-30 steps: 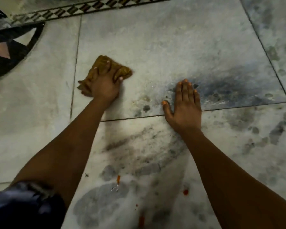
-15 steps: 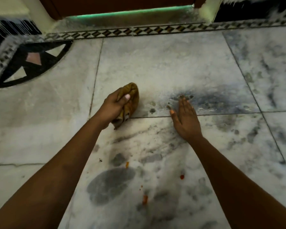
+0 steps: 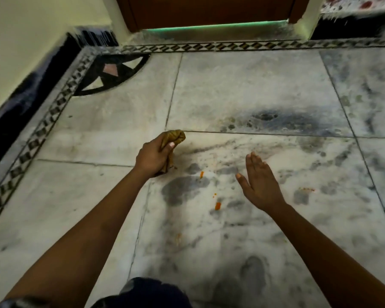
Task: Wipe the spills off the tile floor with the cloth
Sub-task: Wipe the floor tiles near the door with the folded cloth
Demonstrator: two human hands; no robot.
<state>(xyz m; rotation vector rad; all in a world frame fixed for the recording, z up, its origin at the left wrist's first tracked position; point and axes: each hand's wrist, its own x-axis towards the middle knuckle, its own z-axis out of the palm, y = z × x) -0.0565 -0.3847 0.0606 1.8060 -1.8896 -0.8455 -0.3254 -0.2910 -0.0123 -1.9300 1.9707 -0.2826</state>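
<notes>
My left hand [image 3: 152, 157] grips a bunched brown cloth [image 3: 176, 137] and holds it just above the white marble tile floor [image 3: 98, 196]. My right hand [image 3: 259, 182] hovers over the floor with its fingers straight and together, holding nothing. Between the two hands lie small orange spills: one bit [image 3: 201, 174] close to the cloth, a larger bit [image 3: 217, 206] nearer me, and a thin smear [image 3: 307, 189] to the right of my right hand. A dark wet patch [image 3: 182, 190] spreads beside the orange bits.
A dark grey stain [image 3: 267, 117] marks the tile farther ahead. A patterned border strip [image 3: 231, 46] runs along the far edge below a brown door [image 3: 209, 12]. A wall with black skirting [image 3: 31, 94] closes the left side. My dark clothing [image 3: 147, 292] shows at the bottom.
My left hand lifted the cloth off the floor, bunched it and drew it back toward me. My right hand left the tile and now hovers. The view has pulled back.
</notes>
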